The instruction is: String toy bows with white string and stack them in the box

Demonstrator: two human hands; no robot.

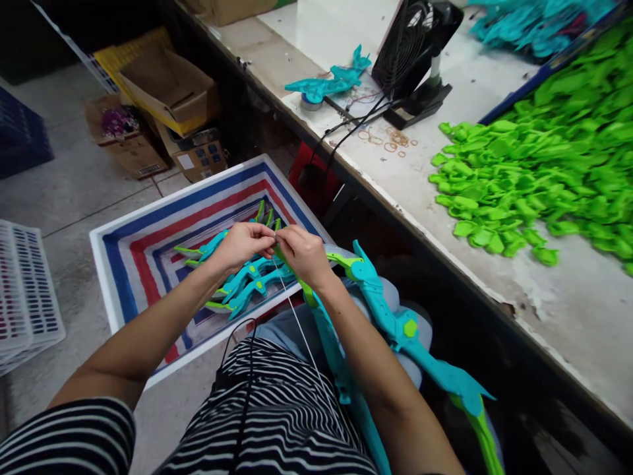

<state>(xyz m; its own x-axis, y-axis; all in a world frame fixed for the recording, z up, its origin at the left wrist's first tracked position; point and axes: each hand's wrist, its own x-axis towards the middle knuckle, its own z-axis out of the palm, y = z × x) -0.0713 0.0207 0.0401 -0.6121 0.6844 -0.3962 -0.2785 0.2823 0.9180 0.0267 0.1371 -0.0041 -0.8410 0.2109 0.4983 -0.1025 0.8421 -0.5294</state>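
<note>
My left hand (247, 245) and my right hand (305, 256) meet over the tray's edge, fingertips pinched together. Between them is the green end of a turquoise toy bow (332, 343), which runs down under my right forearm. A thin white string (297, 316) leads from the fingertips toward my lap. My left fingers appear to pinch its end, while my right fingers close around the bow's tip; the exact contact is partly hidden. Across my knees lies another turquoise and green bow (378, 300). Several similar bows (254, 287) lie in the striped tray (131, 234) beneath my hands.
On the workbench (425, 264) to the right are a heap of green plastic parts (534, 178), a black fan (415, 46), rubber bands (395, 138) and a turquoise piece (329, 82). White crates (30, 290) and cardboard boxes (168, 89) stand at left.
</note>
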